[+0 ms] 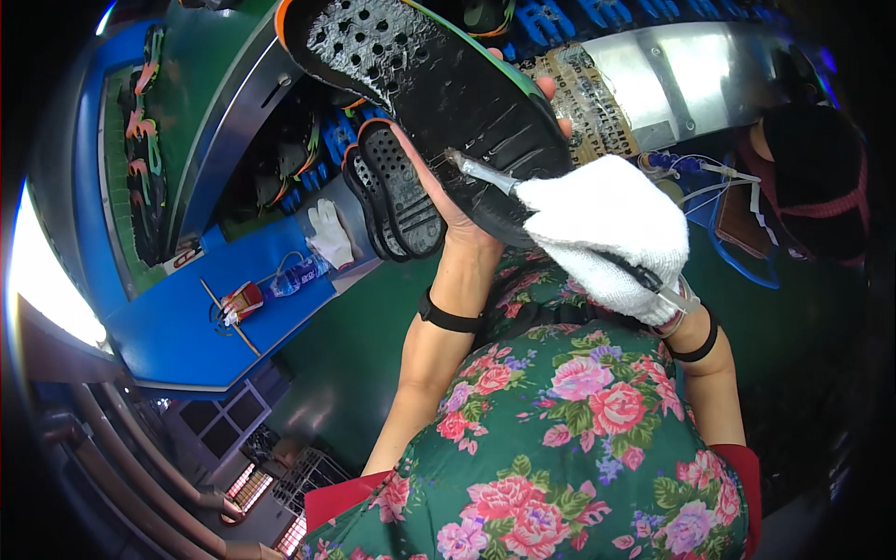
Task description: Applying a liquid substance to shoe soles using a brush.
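Well, to the right of the blue bench [177, 341], the bare left hand [455, 213] had the black sole [481, 103] clasped from beneath, thumb and fingertips at opposite edges. Farther from that bench, the white-gloved right hand [607, 238] was wrapped around a brush [489, 175], its tip against the sole.

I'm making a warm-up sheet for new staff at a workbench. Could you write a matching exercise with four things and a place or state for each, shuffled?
Things
1. Large black sole
2. Brush
3. Bottle
4. Loose glove

Places and states
A. On the blue tabletop
B. White, with no hand in it
C. Held by the bare left hand
D. Held in the gloved right hand

Pairs: 1-C, 2-D, 3-A, 4-B
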`<action>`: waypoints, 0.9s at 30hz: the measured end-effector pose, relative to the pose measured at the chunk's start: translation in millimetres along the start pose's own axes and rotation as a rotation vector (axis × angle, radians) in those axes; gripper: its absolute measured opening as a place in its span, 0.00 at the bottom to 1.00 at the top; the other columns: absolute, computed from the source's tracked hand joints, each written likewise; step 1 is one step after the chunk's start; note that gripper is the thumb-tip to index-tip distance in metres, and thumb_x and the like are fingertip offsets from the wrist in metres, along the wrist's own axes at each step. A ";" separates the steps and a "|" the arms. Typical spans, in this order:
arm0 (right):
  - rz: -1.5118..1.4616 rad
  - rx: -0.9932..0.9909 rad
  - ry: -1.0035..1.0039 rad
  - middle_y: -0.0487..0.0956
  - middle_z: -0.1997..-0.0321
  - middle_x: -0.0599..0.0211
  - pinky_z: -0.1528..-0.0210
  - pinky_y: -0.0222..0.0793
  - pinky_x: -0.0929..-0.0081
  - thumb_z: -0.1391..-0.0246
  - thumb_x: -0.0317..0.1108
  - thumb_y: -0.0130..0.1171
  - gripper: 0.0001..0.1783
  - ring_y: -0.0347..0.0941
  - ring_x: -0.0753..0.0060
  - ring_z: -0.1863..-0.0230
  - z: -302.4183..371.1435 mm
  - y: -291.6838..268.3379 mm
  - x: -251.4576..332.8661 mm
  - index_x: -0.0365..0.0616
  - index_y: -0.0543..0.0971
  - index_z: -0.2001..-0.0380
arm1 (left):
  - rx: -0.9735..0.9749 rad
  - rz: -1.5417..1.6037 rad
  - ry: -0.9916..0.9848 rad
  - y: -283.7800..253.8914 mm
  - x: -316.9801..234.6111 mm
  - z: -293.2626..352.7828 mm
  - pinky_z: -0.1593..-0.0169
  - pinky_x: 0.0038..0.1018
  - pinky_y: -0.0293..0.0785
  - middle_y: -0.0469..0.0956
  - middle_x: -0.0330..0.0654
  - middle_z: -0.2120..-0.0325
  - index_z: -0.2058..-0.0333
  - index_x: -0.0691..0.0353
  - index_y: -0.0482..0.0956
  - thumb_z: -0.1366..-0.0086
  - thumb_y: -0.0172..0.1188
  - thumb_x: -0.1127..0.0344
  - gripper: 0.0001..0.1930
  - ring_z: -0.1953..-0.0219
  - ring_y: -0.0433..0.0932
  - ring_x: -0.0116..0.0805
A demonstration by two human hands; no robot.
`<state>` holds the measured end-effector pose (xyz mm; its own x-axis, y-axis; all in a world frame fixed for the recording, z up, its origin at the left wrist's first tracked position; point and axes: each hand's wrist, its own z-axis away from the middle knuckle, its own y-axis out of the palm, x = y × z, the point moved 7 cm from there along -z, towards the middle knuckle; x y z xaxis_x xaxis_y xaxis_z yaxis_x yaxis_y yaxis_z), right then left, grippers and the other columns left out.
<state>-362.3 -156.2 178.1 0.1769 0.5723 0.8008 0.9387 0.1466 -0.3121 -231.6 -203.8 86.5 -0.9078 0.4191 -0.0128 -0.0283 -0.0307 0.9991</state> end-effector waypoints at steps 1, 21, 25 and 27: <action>0.008 -0.005 0.004 0.88 0.53 0.62 0.53 0.80 0.66 0.54 0.24 0.73 0.18 0.83 0.60 0.56 -1.0 -2.1 0.3 0.46 0.88 0.56 | 0.026 0.012 -0.023 -0.5 1.6 0.7 0.36 0.61 0.70 0.60 0.61 0.30 0.25 0.44 0.53 0.35 0.56 0.30 0.46 0.38 0.69 0.71; 0.088 0.102 -0.016 0.88 0.55 0.59 0.55 0.78 0.67 0.55 0.25 0.70 0.16 0.84 0.60 0.57 -9.6 1.2 18.5 0.46 0.88 0.60 | -0.119 -0.024 -0.017 8.3 15.9 11.5 0.41 0.58 0.76 0.68 0.60 0.35 0.29 0.58 0.62 0.38 0.37 0.16 0.55 0.44 0.77 0.67; 0.115 0.109 -0.143 0.88 0.54 0.60 0.57 0.80 0.68 0.57 0.25 0.70 0.19 0.83 0.61 0.57 -8.9 3.2 22.8 0.47 0.88 0.57 | -0.155 -0.174 0.033 5.5 10.0 12.2 0.40 0.57 0.76 0.70 0.62 0.36 0.29 0.59 0.61 0.35 0.35 0.18 0.53 0.42 0.77 0.63; 0.094 0.100 -0.162 0.88 0.55 0.59 0.59 0.80 0.67 0.59 0.25 0.70 0.17 0.83 0.60 0.58 -9.6 3.2 23.8 0.45 0.88 0.60 | -0.312 -0.276 0.095 0.2 5.7 15.1 0.39 0.57 0.75 0.70 0.62 0.37 0.29 0.58 0.61 0.34 0.35 0.19 0.52 0.41 0.77 0.61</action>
<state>-352.2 -149.8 201.1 0.2050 0.7082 0.6756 0.8846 0.1613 -0.4375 -230.5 -187.7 87.2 -0.8824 0.3652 -0.2966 -0.3879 -0.2080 0.8979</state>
